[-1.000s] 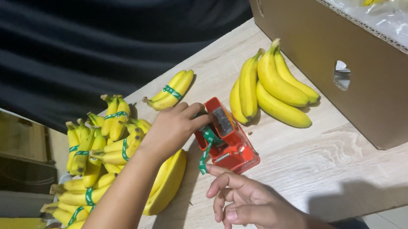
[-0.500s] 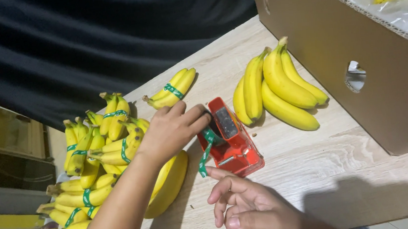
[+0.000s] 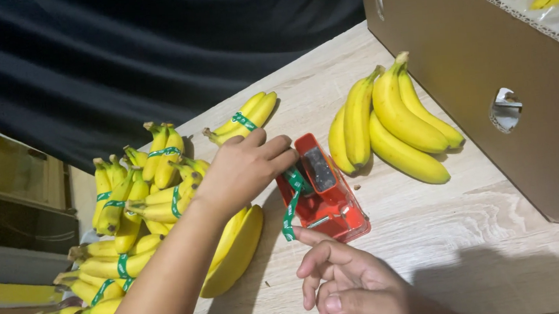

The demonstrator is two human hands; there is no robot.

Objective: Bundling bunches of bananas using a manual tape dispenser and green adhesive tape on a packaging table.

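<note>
The left hand [image 3: 244, 170] reaches in from the near left across the pale wooden table [image 3: 471, 228], its fingers curled together and pressed on the left side of the red plastic tape dispenser [image 3: 325, 190], which sits on the table near the middle of the scene. A strip of green tape [image 3: 291, 204] runs down from the dispenser's left edge. The right hand [image 3: 353, 284], at the near edge, has its index finger stretched out with the tip touching the strip's lower end; its other fingers are loosely curled and held apart from the tape. Under the left forearm lies a small bunch of plain yellow bananas [image 3: 237, 250], flat on the table just left of the dispenser. Further left is a heap of yellow banana bunches bound with green bands [image 3: 131, 215]. Just right of the dispenser lies a bigger unbanded bunch of yellow bananas [image 3: 393, 125], and beyond it, at the far right, stands a brown cardboard box [image 3: 477, 48] holding more bananas
</note>
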